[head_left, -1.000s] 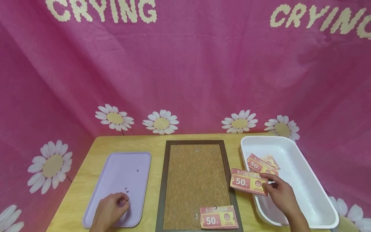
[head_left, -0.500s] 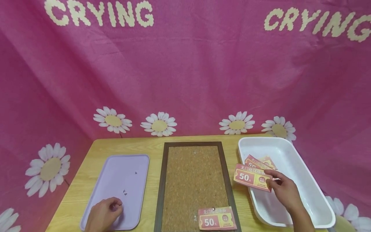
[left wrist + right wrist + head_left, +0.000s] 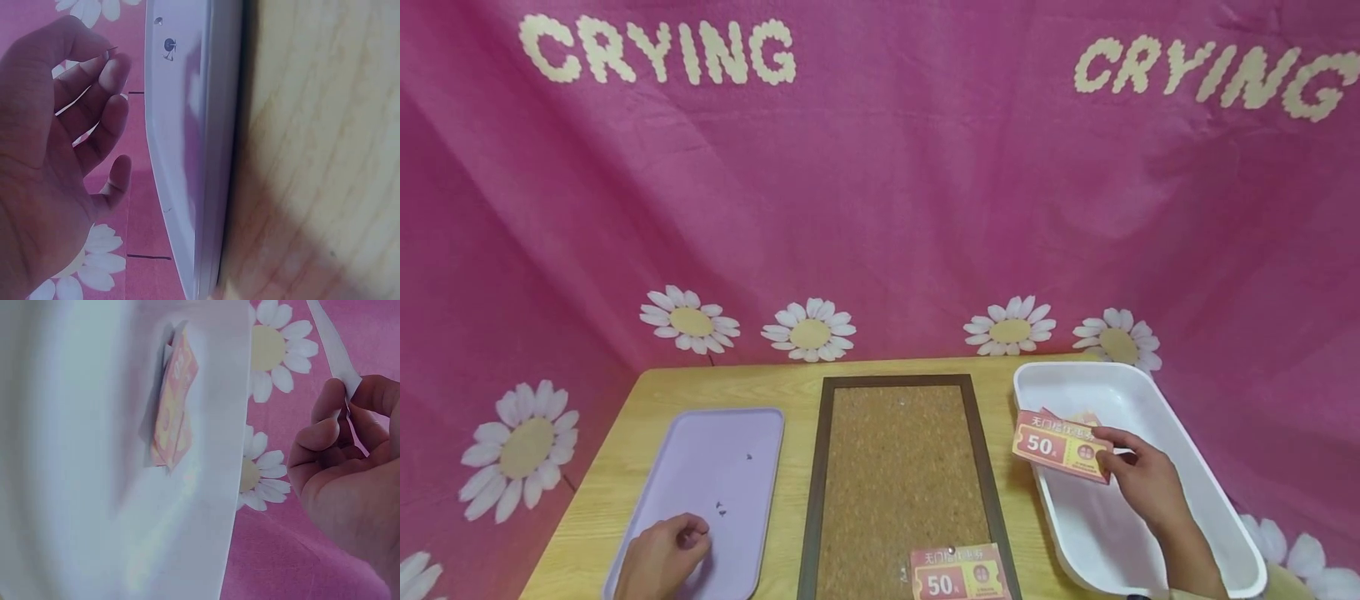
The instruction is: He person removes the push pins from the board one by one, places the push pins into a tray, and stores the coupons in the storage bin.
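Note:
My left hand (image 3: 662,554) pinches a thumbtack (image 3: 112,49) over the purple tray (image 3: 741,433); only its thin point shows past the thumb and forefinger. Several more tacks (image 3: 169,45) lie on that tray. With thumb and forefinger my right hand (image 3: 1150,483) grips a red and yellow coupon (image 3: 1047,447) marked 50 by its right end, above the left rim of the white bin (image 3: 1150,542). In the right wrist view the coupon (image 3: 334,347) appears from its pale back. A second coupon (image 3: 940,583) hangs by a tack at the lower right of the corkboard (image 3: 902,467).
Inside the bin lie more coupons (image 3: 175,406), partly hidden behind the held one in the head view. The dark-framed corkboard stands between tray and bin on a wooden table (image 3: 797,500). A pink curtain (image 3: 880,208) with daisies rises behind the table.
The right hand has moved the coupon slightly to the right, over the bin's rim. The left hand keeps its pinch above the tray. The whole head view has shifted down a little.

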The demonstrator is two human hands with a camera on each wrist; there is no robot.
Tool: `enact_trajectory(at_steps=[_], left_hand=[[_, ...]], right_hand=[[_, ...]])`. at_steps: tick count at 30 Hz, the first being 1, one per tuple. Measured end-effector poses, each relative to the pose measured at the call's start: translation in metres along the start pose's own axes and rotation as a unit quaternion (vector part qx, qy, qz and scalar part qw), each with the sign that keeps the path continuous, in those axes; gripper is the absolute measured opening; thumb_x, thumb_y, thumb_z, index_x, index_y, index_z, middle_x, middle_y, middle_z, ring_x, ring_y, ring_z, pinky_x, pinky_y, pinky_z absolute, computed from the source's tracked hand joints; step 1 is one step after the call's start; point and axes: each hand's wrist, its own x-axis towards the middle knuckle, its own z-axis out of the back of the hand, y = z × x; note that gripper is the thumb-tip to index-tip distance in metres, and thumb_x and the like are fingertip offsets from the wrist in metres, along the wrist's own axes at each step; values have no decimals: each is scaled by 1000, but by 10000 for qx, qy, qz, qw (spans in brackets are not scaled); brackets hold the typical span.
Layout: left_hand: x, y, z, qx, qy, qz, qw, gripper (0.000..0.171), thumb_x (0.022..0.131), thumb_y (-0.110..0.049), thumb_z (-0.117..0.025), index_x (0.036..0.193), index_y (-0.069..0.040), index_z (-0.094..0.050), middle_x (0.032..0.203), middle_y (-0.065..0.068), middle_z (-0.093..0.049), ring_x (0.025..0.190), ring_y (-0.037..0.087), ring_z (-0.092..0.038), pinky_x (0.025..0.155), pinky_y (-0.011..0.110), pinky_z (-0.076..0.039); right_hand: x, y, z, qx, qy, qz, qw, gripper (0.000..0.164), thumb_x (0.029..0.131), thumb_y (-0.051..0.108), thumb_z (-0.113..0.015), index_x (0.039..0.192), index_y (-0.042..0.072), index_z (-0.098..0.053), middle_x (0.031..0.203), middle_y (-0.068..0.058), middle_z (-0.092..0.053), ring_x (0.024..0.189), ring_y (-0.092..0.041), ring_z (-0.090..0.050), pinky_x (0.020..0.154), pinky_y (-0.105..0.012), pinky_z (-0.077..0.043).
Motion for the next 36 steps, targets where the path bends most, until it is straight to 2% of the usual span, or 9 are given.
enact_trajectory(at_steps=[6, 13, 16, 19, 22, 27, 36], left_hand=[[3, 3, -3, 47, -447, -252, 9987, 5, 72, -21, -68, 76, -20, -69, 65, -10, -61, 60, 6, -48, 56, 25, -37], [3, 8, -3, 45, -559, -254, 9981, 5, 72, -21, -68, 77, -20, -70, 66, -9, -62, 60, 7, -48, 57, 26, -37], [3, 11, -5, 41, -877, -476, 9950, 5, 71, -18, -68, 76, -20, -70, 63, -10, -61, 57, 6, -46, 55, 27, -37], [4, 14, -7, 88, -1313, -763, 9884, 7, 69, -16, -69, 74, -21, -70, 61, -11, -60, 55, 4, -44, 54, 29, -37], [5, 16, -7, 127, -1506, -900, 9844, 8, 69, -15, -69, 73, -21, -70, 61, -12, -59, 55, 4, -44, 54, 31, -38], [8, 18, -5, 144, -1378, -830, 9869, 7, 70, -16, -69, 75, -21, -70, 61, -13, -60, 56, 4, -47, 57, 31, -40], [17, 15, -7, 77, -1144, -670, 9911, 5, 72, -20, -72, 77, -21, -72, 66, -13, -64, 61, 5, -53, 63, 33, -44]], right_hand=[[7, 2, 3, -12, -28, 83, 10000, 39, 90, 19, -60, 128, 10, -61, 112, -16, -64, 72, 2, -53, 58, -24, -42], [12, 4, 3, -50, -73, 1, 10000, 39, 90, 19, -59, 128, 8, -61, 114, -18, -62, 73, 0, -51, 59, -23, -43], [15, 1, 4, -90, -96, 13, 9999, 39, 92, 20, -58, 128, 8, -60, 114, -19, -63, 73, 1, -51, 59, -24, -43], [19, -3, 4, -97, -121, -62, 9999, 39, 93, 22, -58, 129, 9, -60, 114, -20, -63, 74, 0, -51, 60, -24, -42], [24, -7, 5, -94, -90, -283, 9995, 41, 93, 23, -56, 132, 9, -58, 117, -21, -61, 80, -8, -54, 61, -25, -42], [33, -13, 5, -49, -110, -651, 9978, 43, 94, 23, -54, 135, 10, -55, 122, -22, -57, 95, -24, -55, 63, -26, -42], [44, -21, 6, 39, -244, -906, 9956, 44, 94, 23, -53, 136, 11, -54, 130, -20, -54, 102, -24, -53, 66, -26, -40]])
